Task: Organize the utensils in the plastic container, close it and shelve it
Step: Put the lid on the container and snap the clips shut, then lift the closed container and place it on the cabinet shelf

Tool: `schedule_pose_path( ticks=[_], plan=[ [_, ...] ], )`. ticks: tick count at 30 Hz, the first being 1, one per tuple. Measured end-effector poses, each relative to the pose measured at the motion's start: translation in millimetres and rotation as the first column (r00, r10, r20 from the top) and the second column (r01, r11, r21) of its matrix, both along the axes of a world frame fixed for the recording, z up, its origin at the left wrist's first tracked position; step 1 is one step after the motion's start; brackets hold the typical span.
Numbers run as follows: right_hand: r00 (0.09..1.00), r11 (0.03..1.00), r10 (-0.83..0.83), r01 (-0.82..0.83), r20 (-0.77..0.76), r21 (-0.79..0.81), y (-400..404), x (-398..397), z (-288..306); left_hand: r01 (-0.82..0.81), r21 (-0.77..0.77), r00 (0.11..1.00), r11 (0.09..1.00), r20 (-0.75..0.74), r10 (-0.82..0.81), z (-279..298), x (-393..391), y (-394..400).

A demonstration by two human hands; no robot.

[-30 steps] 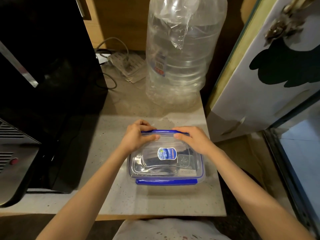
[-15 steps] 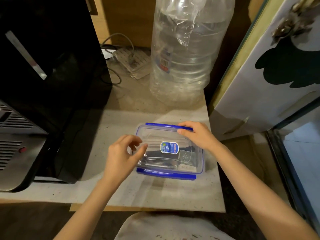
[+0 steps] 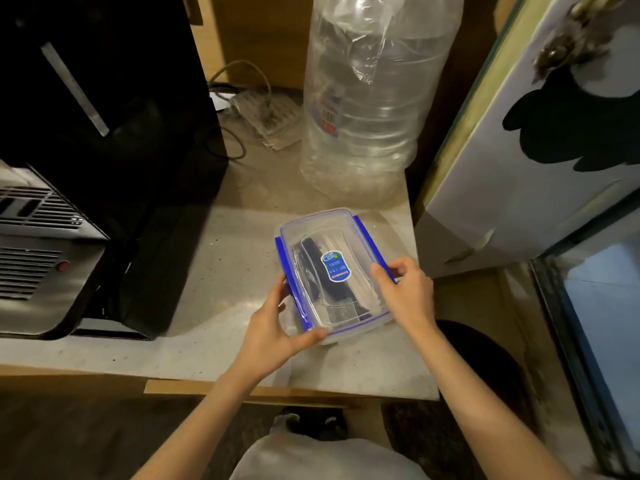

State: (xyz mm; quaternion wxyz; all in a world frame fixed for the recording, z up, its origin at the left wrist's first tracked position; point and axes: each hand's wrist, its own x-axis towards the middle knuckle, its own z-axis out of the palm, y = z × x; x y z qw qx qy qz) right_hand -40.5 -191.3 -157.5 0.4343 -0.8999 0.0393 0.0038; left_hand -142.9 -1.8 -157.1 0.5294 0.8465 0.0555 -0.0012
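The left hand (image 3: 273, 327) cups the near left corner of the plastic container (image 3: 332, 271), thumb laid along the near rim and fingers wrapped around the left wall; the right hand (image 3: 407, 289) pinches the right edge by the blue latch (image 3: 372, 244), thumb on the lid and fingers curled under the side. The box sits at the near right part of the stone countertop (image 3: 207, 271), possibly tilted up slightly at the near end, though that is hard to tell. Its long axis runs away from the person, leaning a little to the left. The clear lid (image 3: 311, 233) with its blue sticker (image 3: 334, 266) is on. Through it show dark and pale utensils (image 3: 341, 247) lying lengthwise. It should be light and rigid, the smooth walls somewhat slippery, so a two-sided hold under the rim suits it. Beyond stands a large clear water bottle (image 3: 370, 98).
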Motion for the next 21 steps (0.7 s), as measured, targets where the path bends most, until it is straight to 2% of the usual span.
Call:
schedule_pose_path(
  ticks=[3,7,14,21],
  plan=[
    [0.998,0.999,0.03,-0.028,-0.049,0.039,-1,-5,3,0.099,-0.077,0.995,0.992,0.038,-0.096,-3,1,1],
    [0.984,0.973,0.137,-0.111,-0.117,0.203,-4,-9,5,0.11,-0.094,0.992,0.989,0.077,-0.103,-7,2,2],
    [0.992,0.922,0.103,-0.123,0.073,0.368,-9,1,49,0.107,-0.155,0.98,0.982,0.184,-0.078,36,20,5],
    [0.94,0.808,0.157,-0.298,0.302,0.508,-6,14,149,0.127,-0.197,0.932,0.972,0.359,-0.049,131,52,16]
  ],
)
